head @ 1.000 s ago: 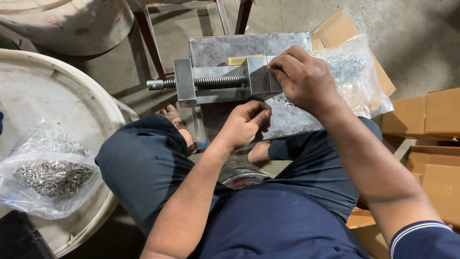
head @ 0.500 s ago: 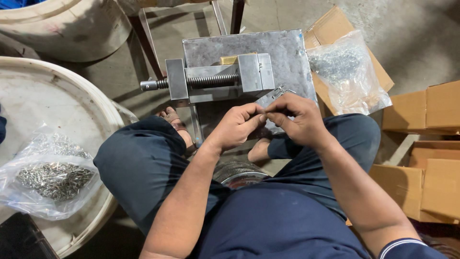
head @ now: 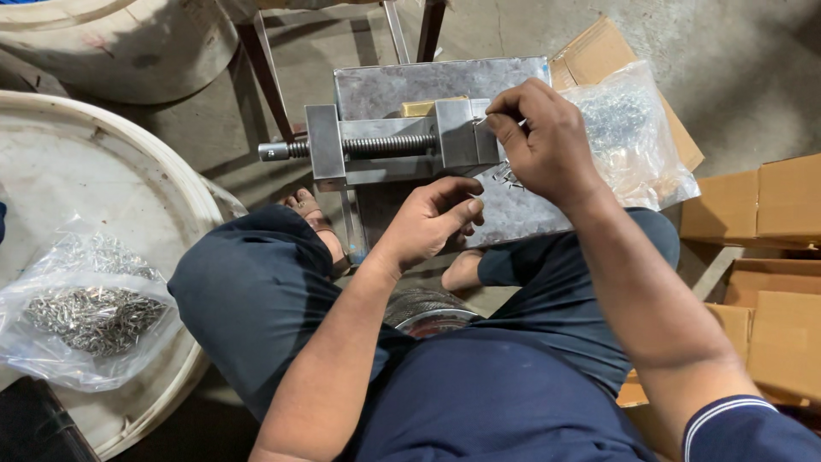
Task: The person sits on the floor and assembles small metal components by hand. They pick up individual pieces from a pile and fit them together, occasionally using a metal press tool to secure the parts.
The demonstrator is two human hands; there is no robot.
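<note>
Presently, as I log it from my remote seat:

Item one: metal vise, grey, upper centre of the frame, resting on a steel plate. Its threaded screw runs left to right across the picture, so the long axis is horizontal; the handle end points to the left.

Item two: right hand, upper centre-right, fingers pinched closed on a small thin metal piece held at the right-hand block of the vise. What kind of piece it is I cannot tell; it is too small.

Item three: left hand, centre of the frame, just below the vise and apart from it, fingers loosely curled, holding nothing that I can see.

Item four: a few small metal parts lying on the plate between the two hands.

Relation of note: the vise lies above both hands in the frame; the right hand is the nearer one, at its right-hand block, while the left hangs short of its lower edge.

Surroundings: clear plastic bag of small metal parts at the upper right on cardboard; a second bag at the lower left on a white tub; cardboard boxes along the right edge.
</note>
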